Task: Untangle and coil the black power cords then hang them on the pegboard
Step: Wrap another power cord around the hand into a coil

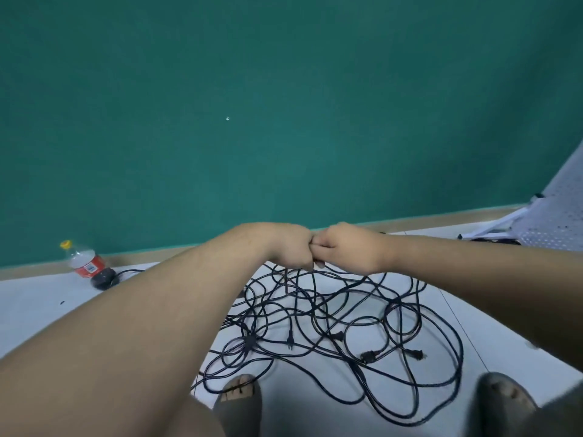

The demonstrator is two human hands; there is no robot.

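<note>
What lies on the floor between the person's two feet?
In the head view, loops of the black power cords lie on the white floor between the left foot and the right foot.

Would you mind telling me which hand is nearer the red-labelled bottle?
Left. The left hand is to the right of the bottle; the right hand, touching it above the cords, is farther right.

I see open floor (pixel 47 310) left of the tangled cords (pixel 331 326); a bottle (pixel 85 263) sits by the wall, and a pegboard (pixel 555 222) blocks the far right.
</note>
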